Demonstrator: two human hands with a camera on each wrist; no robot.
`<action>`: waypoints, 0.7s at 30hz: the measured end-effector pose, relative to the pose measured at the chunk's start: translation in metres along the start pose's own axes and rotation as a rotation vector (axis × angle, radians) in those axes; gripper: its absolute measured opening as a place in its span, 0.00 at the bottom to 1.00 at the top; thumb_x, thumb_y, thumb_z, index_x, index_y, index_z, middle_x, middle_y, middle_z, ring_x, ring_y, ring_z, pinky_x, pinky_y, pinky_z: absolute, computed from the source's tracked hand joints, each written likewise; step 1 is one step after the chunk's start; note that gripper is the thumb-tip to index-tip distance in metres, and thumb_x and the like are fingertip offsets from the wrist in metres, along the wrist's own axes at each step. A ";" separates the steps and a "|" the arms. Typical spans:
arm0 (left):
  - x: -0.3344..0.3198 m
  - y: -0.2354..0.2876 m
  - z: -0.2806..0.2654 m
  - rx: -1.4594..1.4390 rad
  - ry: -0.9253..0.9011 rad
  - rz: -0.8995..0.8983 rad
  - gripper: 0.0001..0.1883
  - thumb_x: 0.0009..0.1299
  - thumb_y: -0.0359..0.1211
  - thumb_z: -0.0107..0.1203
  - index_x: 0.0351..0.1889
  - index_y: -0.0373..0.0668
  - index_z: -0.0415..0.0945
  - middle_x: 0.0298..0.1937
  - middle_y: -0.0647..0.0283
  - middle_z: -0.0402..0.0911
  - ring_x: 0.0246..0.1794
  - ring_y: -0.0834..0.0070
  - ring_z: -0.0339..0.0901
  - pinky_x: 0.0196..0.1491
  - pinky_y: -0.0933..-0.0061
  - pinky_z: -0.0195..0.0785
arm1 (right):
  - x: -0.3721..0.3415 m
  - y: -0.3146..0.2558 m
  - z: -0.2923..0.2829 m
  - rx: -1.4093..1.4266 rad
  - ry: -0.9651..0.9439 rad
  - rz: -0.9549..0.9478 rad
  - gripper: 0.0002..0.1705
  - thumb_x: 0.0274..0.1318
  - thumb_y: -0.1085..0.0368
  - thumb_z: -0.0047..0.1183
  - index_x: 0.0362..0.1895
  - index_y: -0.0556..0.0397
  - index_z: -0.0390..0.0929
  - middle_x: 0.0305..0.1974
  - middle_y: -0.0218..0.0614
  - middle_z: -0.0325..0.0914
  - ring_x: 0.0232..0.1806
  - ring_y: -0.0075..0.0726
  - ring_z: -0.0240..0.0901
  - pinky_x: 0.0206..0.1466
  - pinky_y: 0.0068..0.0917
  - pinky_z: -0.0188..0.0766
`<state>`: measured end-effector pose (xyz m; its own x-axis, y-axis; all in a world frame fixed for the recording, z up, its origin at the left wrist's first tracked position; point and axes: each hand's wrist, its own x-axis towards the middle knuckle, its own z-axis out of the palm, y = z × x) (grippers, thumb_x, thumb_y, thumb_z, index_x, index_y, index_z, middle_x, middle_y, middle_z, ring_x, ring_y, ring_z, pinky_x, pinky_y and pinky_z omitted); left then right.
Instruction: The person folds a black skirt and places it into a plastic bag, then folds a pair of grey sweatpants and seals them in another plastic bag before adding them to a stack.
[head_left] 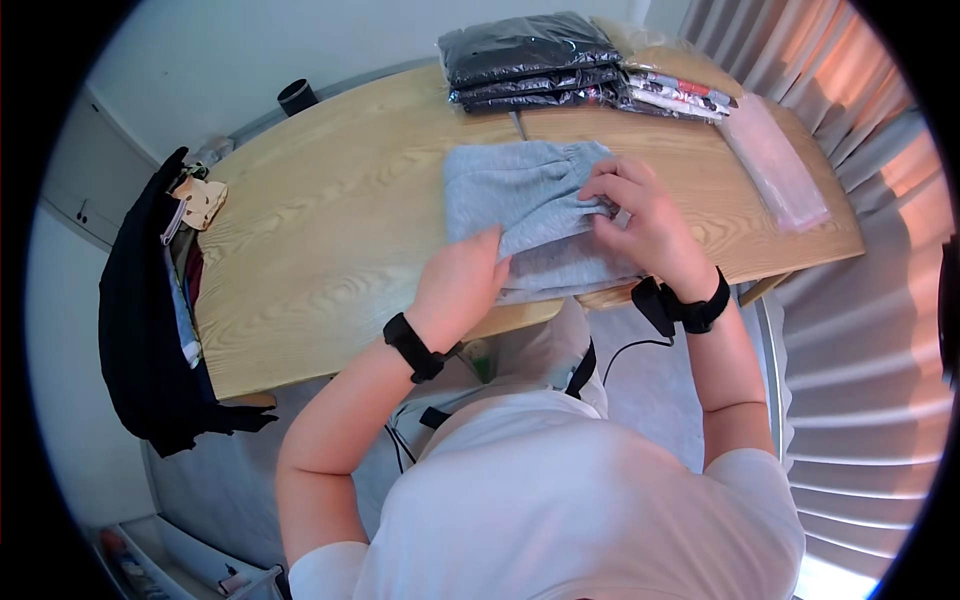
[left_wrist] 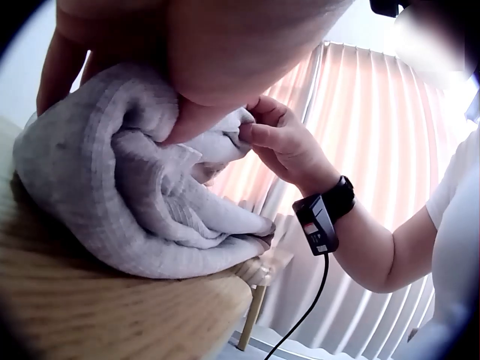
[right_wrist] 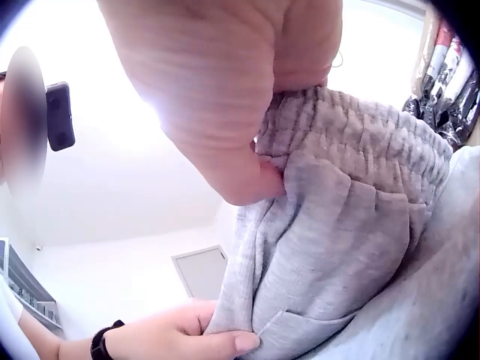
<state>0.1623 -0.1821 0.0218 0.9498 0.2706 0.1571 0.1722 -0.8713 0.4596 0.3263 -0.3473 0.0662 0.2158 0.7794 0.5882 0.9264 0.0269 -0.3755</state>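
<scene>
Grey sweatpants (head_left: 500, 190) lie folded in layers near the front edge of the table, their gathered elastic waistband (right_wrist: 360, 142) clear in the right wrist view. My right hand (head_left: 650, 220) pinches the waistband between thumb and fingers at the right end, holding that part raised. At the near left side of the fold, my left hand (head_left: 455, 285) grips the cloth, thumb on top. The left wrist view shows the rolled layers of the sweatpants (left_wrist: 82, 172) from the side, partly covered by the left hand.
Bagged dark garments (head_left: 525, 50) are stacked at the table's back, beside bagged printed ones (head_left: 680, 95). A pink plastic-wrapped packet (head_left: 775, 165) lies at the right. Black cloth (head_left: 140, 310) and other clothes hang over the left end of the wooden table (head_left: 320, 230).
</scene>
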 end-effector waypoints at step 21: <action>-0.008 0.008 0.016 0.284 0.085 0.089 0.28 0.57 0.21 0.49 0.59 0.36 0.63 0.41 0.54 0.76 0.39 0.58 0.77 0.37 0.64 0.74 | -0.011 0.016 0.009 -0.387 -0.087 -0.044 0.30 0.40 0.75 0.52 0.54 0.52 0.70 0.50 0.39 0.75 0.52 0.45 0.73 0.50 0.36 0.71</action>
<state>0.1599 -0.1975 0.0102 0.9413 0.2111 0.2634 0.1671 -0.9694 0.1797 0.3364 -0.3496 0.0473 0.1615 0.8331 0.5291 0.9856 -0.1634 -0.0434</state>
